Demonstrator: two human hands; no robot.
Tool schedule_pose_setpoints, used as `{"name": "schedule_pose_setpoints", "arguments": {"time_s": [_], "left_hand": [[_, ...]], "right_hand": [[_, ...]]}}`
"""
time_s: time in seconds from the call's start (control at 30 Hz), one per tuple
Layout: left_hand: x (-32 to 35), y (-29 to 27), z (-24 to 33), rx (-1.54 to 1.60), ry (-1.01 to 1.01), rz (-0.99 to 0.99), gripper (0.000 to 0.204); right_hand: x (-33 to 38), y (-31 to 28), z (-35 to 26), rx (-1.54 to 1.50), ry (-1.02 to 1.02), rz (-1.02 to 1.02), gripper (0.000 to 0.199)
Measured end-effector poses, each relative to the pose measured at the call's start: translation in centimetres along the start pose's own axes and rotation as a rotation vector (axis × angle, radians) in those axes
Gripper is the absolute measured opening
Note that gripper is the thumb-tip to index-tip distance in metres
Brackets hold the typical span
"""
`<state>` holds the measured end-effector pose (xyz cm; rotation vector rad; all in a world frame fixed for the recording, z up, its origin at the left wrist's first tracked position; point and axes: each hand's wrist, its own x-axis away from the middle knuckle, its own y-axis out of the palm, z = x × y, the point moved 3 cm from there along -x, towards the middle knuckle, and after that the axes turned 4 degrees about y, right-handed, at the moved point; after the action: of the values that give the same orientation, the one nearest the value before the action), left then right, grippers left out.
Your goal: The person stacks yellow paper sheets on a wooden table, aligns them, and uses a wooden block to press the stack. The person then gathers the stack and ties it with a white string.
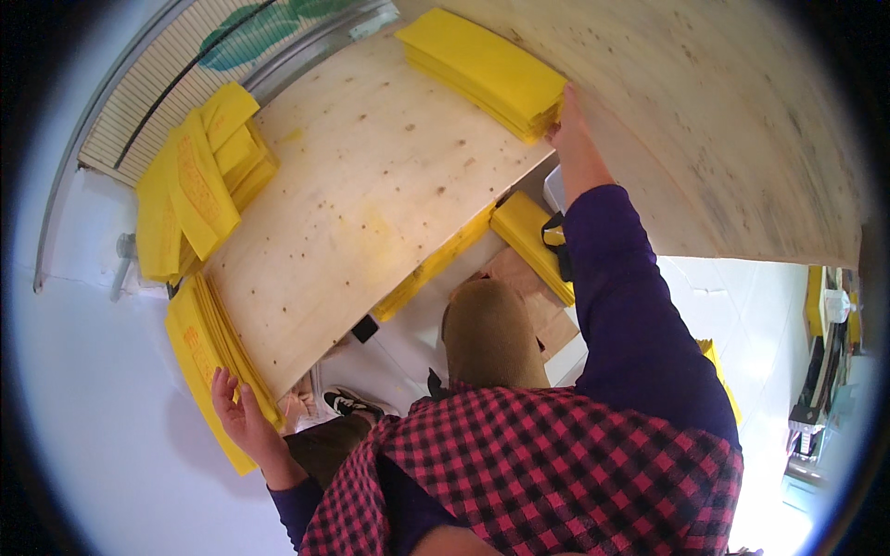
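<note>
On the far right of the wooden table (371,185) lies a neat stack of folded yellow bags (482,69), seemingly non-woven cloth. My right hand (570,134) grips the near right end of this stack, some of its fingers hidden. My left hand (243,422) is open, fingers apart and raised, beside a second stack of yellow bags (209,357) with red print that stands against the table's left edge. Whether it touches that stack I cannot tell. A looser, fanned pile of yellow bags (199,185) lies on the far left corner.
A tall wooden panel (705,120) rises along the right of the table. Under the table edge are more yellow bundles (533,241) and a brown cardboard piece (519,278), close to my knee (496,329). A slatted panel (227,56) with a green pattern stands behind.
</note>
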<state>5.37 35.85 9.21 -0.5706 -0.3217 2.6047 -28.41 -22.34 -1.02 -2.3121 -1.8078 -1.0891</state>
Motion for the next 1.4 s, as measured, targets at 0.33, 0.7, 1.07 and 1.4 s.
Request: {"name": "schedule_pose_setpoints", "arguments": {"time_s": [0.33, 0.7, 1.07, 1.4], "left_hand": [[0.6, -0.4, -0.1, -0.003, -0.028, 0.021, 0.029], [0.6, -0.7, -1.0, -0.038, -0.01, 0.014, 0.03], [1.1, -1.2, -1.0, -0.009, -0.017, 0.028, 0.028], [1.5, -1.1, -0.4, -0.01, -0.018, 0.024, 0.026]], "right_hand": [[-0.8, 0.3, 0.3, 0.046, 0.109, 0.063, 0.062], [-1.2, 0.3, 0.5, 0.058, 0.058, 0.063, 0.062], [-2.1, 1.2, 1.6, 0.117, -0.18, 0.15, 0.054], [1.2, 0.9, 1.0, 0.1, -0.006, 0.036, 0.058]]}}
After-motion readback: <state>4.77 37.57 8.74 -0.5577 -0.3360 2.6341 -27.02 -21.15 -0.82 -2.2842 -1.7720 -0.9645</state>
